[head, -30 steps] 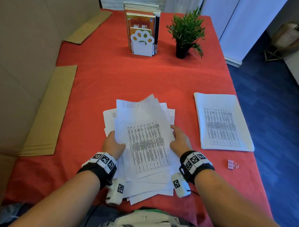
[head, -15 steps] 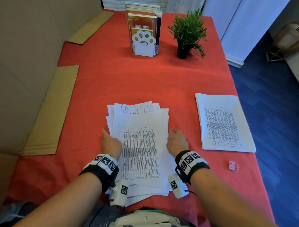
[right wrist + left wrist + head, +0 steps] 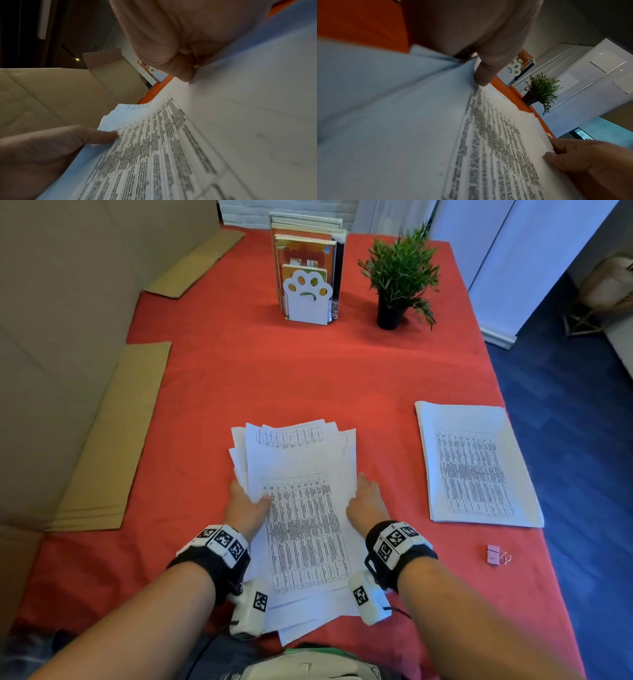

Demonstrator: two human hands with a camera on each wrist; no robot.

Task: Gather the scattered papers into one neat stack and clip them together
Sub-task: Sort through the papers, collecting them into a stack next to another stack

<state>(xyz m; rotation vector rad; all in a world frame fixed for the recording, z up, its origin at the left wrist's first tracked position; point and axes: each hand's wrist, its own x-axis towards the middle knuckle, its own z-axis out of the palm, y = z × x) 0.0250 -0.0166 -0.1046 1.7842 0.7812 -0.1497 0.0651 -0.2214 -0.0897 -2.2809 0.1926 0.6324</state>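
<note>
A loose, uneven pile of printed papers (image 3: 301,508) lies on the red tablecloth in front of me. My left hand (image 3: 245,505) grips its left edge, thumb on top of the sheets (image 3: 485,73). My right hand (image 3: 366,501) grips the right edge, thumb laid on the top sheet (image 3: 181,70). The fingers of both hands are hidden under the paper. A second, neat stack of papers (image 3: 476,467) lies apart to the right. A small pink binder clip (image 3: 495,554) rests near the table's front right edge, untouched.
A white paw-shaped bookend with books (image 3: 308,278) and a potted plant (image 3: 400,278) stand at the far side. Flattened cardboard (image 3: 113,443) lies along the left, against a cardboard wall. The table's right edge drops to blue floor (image 3: 575,440).
Both hands have squeezed the fanned sheets inward into a narrower, straighter pile. The thumbs now clamp the pile's side edges and its far part is lifted slightly.
</note>
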